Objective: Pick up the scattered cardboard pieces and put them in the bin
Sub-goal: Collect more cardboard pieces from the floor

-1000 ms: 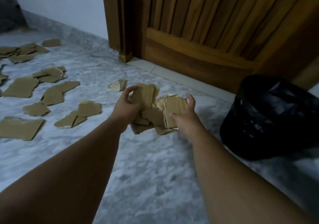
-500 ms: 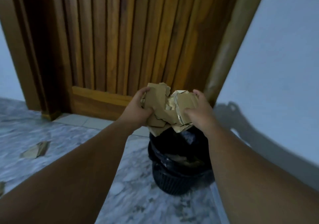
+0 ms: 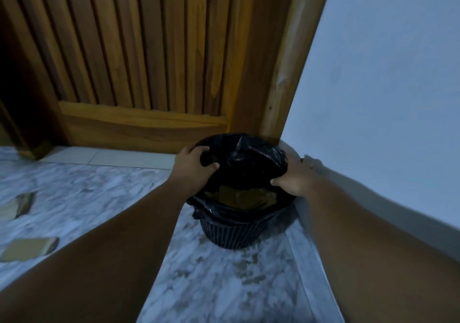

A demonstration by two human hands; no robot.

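A black mesh bin (image 3: 234, 233) stands in the corner by the door, lined with a black plastic bag (image 3: 249, 165). Brown cardboard pieces (image 3: 245, 197) lie inside the bag. My left hand (image 3: 193, 167) grips the bag's rim on the left side. My right hand (image 3: 293, 177) grips the bag's rim on the right side. Two loose cardboard pieces lie on the marble floor at the left: one (image 3: 27, 249) near my left forearm and another (image 3: 17, 206) farther back.
A slatted wooden door (image 3: 139, 56) and its frame (image 3: 283, 78) rise behind the bin. A pale wall (image 3: 388, 86) runs along the right. The grey marble floor (image 3: 224, 285) stretches between my arms.
The bundle of cardboard that both hands held above the bin now lies inside it. Both hands have dropped to the bag's rim and closed on it.
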